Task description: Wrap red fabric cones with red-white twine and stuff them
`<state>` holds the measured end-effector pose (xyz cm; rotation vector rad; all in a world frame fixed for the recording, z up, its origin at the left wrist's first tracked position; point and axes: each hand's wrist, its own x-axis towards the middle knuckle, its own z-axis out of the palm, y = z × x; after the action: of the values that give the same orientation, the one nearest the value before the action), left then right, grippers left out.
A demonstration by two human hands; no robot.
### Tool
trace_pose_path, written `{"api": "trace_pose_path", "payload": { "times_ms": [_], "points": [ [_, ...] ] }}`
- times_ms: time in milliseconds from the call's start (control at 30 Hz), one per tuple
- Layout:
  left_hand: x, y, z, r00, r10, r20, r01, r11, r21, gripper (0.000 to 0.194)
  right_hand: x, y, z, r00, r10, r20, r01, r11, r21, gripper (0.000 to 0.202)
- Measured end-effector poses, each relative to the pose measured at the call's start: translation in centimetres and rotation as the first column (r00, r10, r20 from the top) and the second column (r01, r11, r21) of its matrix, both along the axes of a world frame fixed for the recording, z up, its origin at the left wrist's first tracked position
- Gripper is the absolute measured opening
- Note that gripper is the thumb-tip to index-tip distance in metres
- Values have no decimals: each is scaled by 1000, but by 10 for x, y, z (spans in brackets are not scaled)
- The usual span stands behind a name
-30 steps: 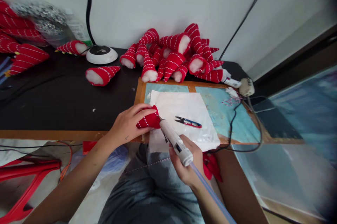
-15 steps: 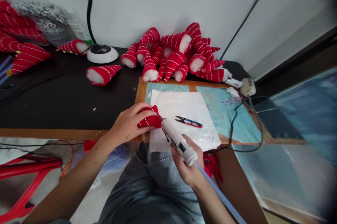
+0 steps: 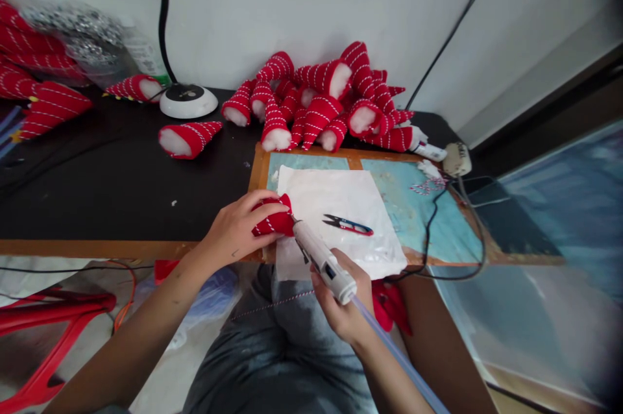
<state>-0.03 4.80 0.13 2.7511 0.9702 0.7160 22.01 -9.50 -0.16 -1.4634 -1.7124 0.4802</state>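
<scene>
My left hand [image 3: 242, 227] is closed around a red fabric cone [image 3: 273, 218] with white stitched stripes, at the left edge of a white sheet [image 3: 335, 190]. Part of the cone is hidden by my fingers. My right hand [image 3: 346, 310] grips a white glue gun [image 3: 322, 259], with a long translucent glue stick [image 3: 389, 342] running out of its back. Its nozzle tip is at the cone's right end. Thread snips [image 3: 348, 225] with a blue and red handle lie on the sheet. A red-and-white cord [image 3: 272, 304] stretches across my lap toward the right hand.
Several stuffed red cones [image 3: 321, 106] are heaped against the wall, and a single cone [image 3: 189, 139] lies to their left. A lamp base [image 3: 188, 101] stands behind that one. At right, a power cable [image 3: 479, 226] loops from a plug block [image 3: 456, 159].
The glue gun and my right hand have shifted slightly left, with the nozzle moving a little down along the cone's end. My left hand keeps its hold on the cone.
</scene>
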Motion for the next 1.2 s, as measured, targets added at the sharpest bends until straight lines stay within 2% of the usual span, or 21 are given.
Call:
{"api": "trace_pose_path", "payload": {
  "times_ms": [200, 333, 433, 533, 633, 667, 733, 800, 867, 933, 1000, 1033, 1100, 1133, 1200],
  "points": [
    [0, 0, 1, 1000, 7, -10, -7, 1000, -18, 44, 2, -3, 0, 1000, 8, 27, -10, 998, 67, 18],
    [0, 0, 3, 999, 31, -29, -33, 996, -77, 54, 29, -1, 12, 977, 1, 213, -36, 987, 158, 14],
    [-1, -1, 5, 998, 63, -31, -66, 989, -129, 71, 72, 10, 25, 889, -28, 457, -46, 988, 150, 11],
    [-6, -3, 6, 993, 104, -61, -111, 985, -128, 90, 132, 30, 34, 692, -128, 710, 29, 988, 150, 32],
    [-15, -3, 3, 980, 167, -108, -177, 979, -98, 100, 193, 52, 35, 533, -66, 843, 9, 997, 73, 32],
    [-19, -3, 1, 976, 181, -119, -192, 977, -91, 97, 211, 58, 33, 507, -44, 861, 6, 999, 47, 31],
    [-26, -2, -3, 975, 185, -126, -197, 977, -82, 79, 241, 68, 27, 507, -14, 862, 3, 1000, 14, 27],
    [-31, -2, -6, 978, 183, -100, -191, 979, -77, 60, 260, 75, 19, 517, -7, 856, 6, 1000, 4, 32],
    [-33, -4, -9, 977, 204, -67, -209, 975, -71, 51, 271, 78, 11, 524, -6, 852, 10, 1000, 1, 34],
    [-33, -9, -10, 970, 241, -42, -243, 969, -40, 47, 273, 78, 7, 525, 1, 851, 12, 1000, -8, 32],
    [-31, -16, -8, 968, 252, -11, -252, 968, 24, 45, 261, 73, 11, 535, -28, 844, 33, 999, 13, 36],
    [-30, -20, -7, 970, 244, 11, -244, 968, 64, 45, 250, 69, 16, 539, -52, 841, 42, 998, 36, 39],
    [-26, -26, -3, 975, 213, 60, -220, 963, 155, 43, 213, 58, 31, 599, -110, 793, 66, 994, 88, 44],
    [-25, -29, -1, 977, 199, 81, -211, 955, 206, 42, 189, 52, 40, 638, -98, 764, 44, 995, 91, 41],
    [-21, -34, 4, 977, 186, 107, -211, 929, 306, 40, 135, 41, 57, 887, -48, 459, 50, 999, 7, 33]
  ]
}}
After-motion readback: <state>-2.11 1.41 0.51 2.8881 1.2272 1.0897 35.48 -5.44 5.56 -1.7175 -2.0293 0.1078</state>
